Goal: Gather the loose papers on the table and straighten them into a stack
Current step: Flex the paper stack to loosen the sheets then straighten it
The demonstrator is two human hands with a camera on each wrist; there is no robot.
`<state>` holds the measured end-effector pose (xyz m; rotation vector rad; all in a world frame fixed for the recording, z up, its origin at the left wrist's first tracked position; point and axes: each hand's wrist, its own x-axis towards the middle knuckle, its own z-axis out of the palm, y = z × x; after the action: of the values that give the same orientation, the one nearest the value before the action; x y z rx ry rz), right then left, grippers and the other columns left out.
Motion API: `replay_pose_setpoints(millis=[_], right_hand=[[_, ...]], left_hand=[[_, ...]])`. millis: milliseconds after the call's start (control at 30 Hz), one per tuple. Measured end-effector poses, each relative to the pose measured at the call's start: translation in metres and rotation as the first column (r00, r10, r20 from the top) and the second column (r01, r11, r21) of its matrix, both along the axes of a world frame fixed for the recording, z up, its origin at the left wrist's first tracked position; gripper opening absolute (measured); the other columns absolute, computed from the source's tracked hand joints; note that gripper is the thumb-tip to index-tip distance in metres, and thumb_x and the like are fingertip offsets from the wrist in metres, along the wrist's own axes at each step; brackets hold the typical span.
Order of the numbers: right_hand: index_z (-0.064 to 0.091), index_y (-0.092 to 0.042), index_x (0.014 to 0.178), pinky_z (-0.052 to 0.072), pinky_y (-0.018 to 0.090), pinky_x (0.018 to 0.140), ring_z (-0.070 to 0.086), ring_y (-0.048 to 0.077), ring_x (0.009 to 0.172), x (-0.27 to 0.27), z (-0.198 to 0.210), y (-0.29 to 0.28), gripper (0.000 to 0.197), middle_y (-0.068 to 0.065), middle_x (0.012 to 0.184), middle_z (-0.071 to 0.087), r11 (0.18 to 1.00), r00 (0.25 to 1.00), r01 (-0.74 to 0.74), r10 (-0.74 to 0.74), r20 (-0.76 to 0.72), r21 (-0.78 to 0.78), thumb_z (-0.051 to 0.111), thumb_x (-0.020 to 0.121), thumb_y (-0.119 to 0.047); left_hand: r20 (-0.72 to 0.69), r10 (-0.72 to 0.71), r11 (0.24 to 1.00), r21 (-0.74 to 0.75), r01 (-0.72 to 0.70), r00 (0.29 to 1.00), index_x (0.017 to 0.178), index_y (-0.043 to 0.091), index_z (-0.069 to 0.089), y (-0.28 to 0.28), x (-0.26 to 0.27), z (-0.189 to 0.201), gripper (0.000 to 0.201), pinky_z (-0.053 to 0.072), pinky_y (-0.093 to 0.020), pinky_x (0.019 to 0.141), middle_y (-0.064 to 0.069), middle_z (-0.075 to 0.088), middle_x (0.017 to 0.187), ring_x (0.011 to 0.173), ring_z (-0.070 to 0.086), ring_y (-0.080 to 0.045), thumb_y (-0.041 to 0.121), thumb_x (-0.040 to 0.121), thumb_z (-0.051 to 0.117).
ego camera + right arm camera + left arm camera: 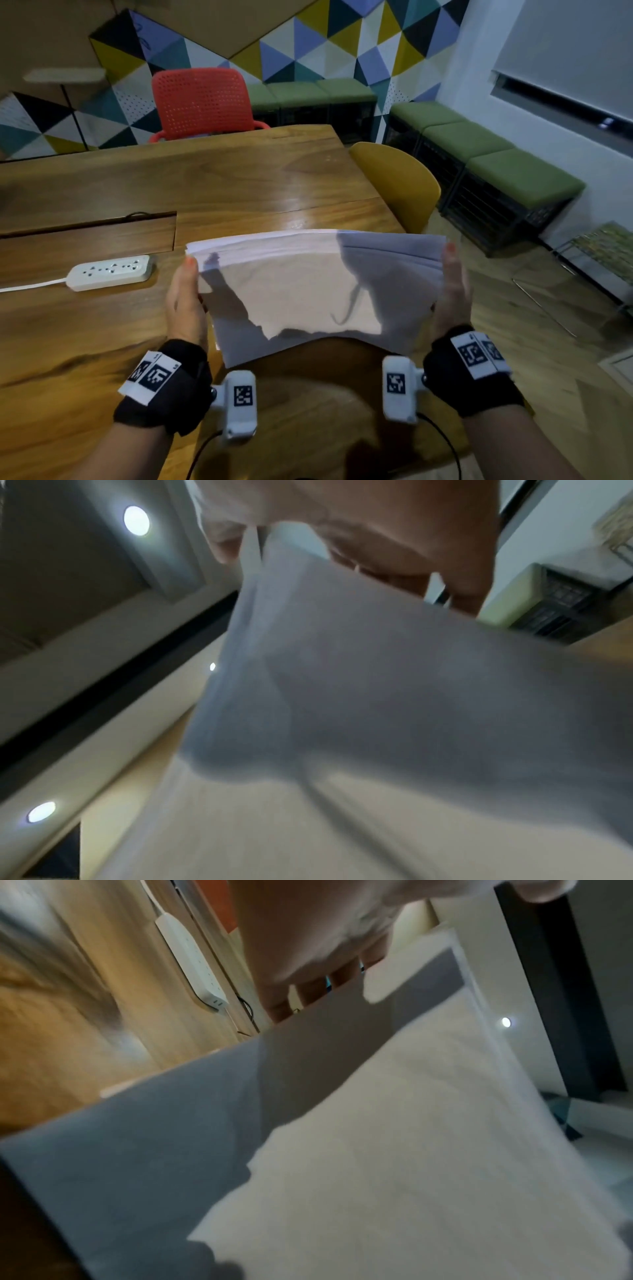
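Note:
A stack of white papers [301,291] is held up over the wooden table [85,342], its sheets fanned slightly along the top edge. My left hand [185,301] holds the stack's left edge and my right hand [452,294] holds its right edge. Seen from the left wrist, the left hand [308,934] has its fingers behind the papers [411,1123]. The right wrist view shows the right hand [394,520] pinching the papers [377,696], thumb on one face and fingers on the other. The lower edge of the stack hangs free between my wrists.
A white power strip [109,272] with its cord lies on the table to the left, beside a recessed cable hatch [89,236]. A red chair [202,102] stands at the far side, a yellow chair [400,185] at the right edge. Green benches [496,168] line the wall.

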<state>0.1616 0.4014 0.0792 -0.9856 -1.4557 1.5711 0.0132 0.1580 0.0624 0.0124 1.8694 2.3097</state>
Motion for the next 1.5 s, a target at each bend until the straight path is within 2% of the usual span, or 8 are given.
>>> replay_pose_setpoints(millis=[133, 267, 400, 467, 733, 1100, 1267, 1500], right_hand=[[0.059, -0.022, 0.078, 0.050, 0.042, 0.085, 0.061, 0.023, 0.086, -0.016, 0.023, 0.005, 0.058, 0.003, 0.086, 0.062, 0.992, 0.993, 0.117, -0.117, 0.012, -0.045, 0.054, 0.060, -0.077], [0.052, -0.020, 0.064, 0.040, 0.028, 0.057, 0.049, 0.015, 0.066, -0.022, 0.022, 0.007, 0.027, -0.002, 0.067, 0.052, 0.978, 0.982, 0.189, -0.190, 0.003, -0.088, 0.066, 0.073, -0.042], [0.053, -0.021, 0.063, 0.036, 0.027, 0.056, 0.047, 0.019, 0.070, -0.018, 0.013, 0.006, 0.013, -0.002, 0.067, 0.050, 0.970, 0.973, 0.229, -0.227, 0.034, -0.085, 0.060, 0.074, -0.024], [0.055, -0.021, 0.066, 0.039, 0.029, 0.061, 0.049, 0.018, 0.072, -0.016, 0.013, 0.003, 0.012, -0.001, 0.071, 0.053, 0.975, 0.977, 0.214, -0.212, 0.032, -0.057, 0.058, 0.076, -0.026], [0.058, -0.017, 0.076, 0.046, 0.035, 0.076, 0.056, 0.024, 0.086, -0.014, 0.005, 0.001, 0.016, 0.006, 0.087, 0.059, 0.983, 0.979, 0.184, -0.182, 0.096, -0.012, 0.059, 0.080, -0.033], [0.061, -0.011, 0.085, 0.044, 0.030, 0.065, 0.054, 0.020, 0.074, -0.015, 0.003, 0.003, 0.025, 0.004, 0.077, 0.056, 0.994, 0.986, 0.108, -0.107, 0.129, 0.004, 0.059, 0.080, -0.035], [0.061, -0.008, 0.085, 0.042, 0.028, 0.061, 0.053, 0.017, 0.071, -0.014, 0.005, 0.002, 0.026, 0.003, 0.074, 0.055, 0.996, 0.988, 0.079, -0.082, 0.128, 0.032, 0.058, 0.082, -0.034], [0.053, -0.013, 0.067, 0.037, 0.025, 0.057, 0.048, 0.012, 0.062, -0.014, 0.004, 0.001, 0.037, 0.000, 0.063, 0.051, 0.992, 0.986, 0.120, -0.125, 0.111, 0.043, 0.060, 0.079, -0.047]], left_hand=[[0.080, 0.104, 0.994, -0.051, -0.100, 0.991, 0.103, 0.021, 0.058, 0.007, -0.003, 0.009, 0.092, 0.036, -0.046, 0.105, -0.008, 0.060, 0.115, 0.112, 0.054, -0.024, 0.091, 0.045, 0.044], [0.099, 0.138, 0.989, -0.058, -0.133, 0.986, 0.081, 0.033, 0.055, 0.009, -0.003, 0.016, 0.045, 0.036, -0.042, 0.104, 0.002, 0.059, 0.097, 0.105, 0.051, -0.020, 0.075, 0.067, 0.049], [0.094, 0.138, 0.990, -0.018, -0.137, 0.986, 0.108, 0.019, 0.063, 0.008, -0.005, 0.013, 0.069, 0.033, -0.042, 0.108, -0.002, 0.059, 0.122, 0.116, 0.051, -0.020, 0.071, 0.063, 0.055], [0.093, 0.135, 0.991, 0.006, -0.136, 0.986, 0.117, 0.015, 0.062, 0.009, -0.006, 0.012, 0.087, 0.036, -0.045, 0.108, -0.007, 0.062, 0.127, 0.119, 0.055, -0.022, 0.073, 0.052, 0.061], [0.110, 0.142, 0.990, -0.004, -0.142, 0.984, 0.104, 0.016, 0.068, 0.012, -0.005, 0.016, 0.065, 0.039, -0.046, 0.106, -0.007, 0.064, 0.123, 0.117, 0.057, -0.023, 0.064, 0.060, 0.061], [0.162, 0.140, 0.990, -0.052, -0.133, 0.977, 0.074, 0.027, 0.060, 0.008, -0.008, 0.014, 0.020, 0.033, -0.043, 0.108, 0.000, 0.056, 0.111, 0.114, 0.049, -0.020, 0.047, 0.079, 0.061], [0.182, 0.124, 0.992, -0.036, -0.120, 0.975, 0.097, 0.024, 0.062, 0.008, -0.007, 0.015, 0.057, 0.033, -0.043, 0.107, 0.001, 0.056, 0.124, 0.116, 0.050, -0.019, 0.070, 0.064, 0.055], [0.228, 0.183, 0.982, -0.078, -0.169, 0.956, 0.081, 0.027, 0.058, 0.012, -0.015, 0.016, 0.059, 0.040, -0.046, 0.104, -0.008, 0.062, 0.119, 0.112, 0.057, -0.027, 0.071, 0.042, 0.064]])
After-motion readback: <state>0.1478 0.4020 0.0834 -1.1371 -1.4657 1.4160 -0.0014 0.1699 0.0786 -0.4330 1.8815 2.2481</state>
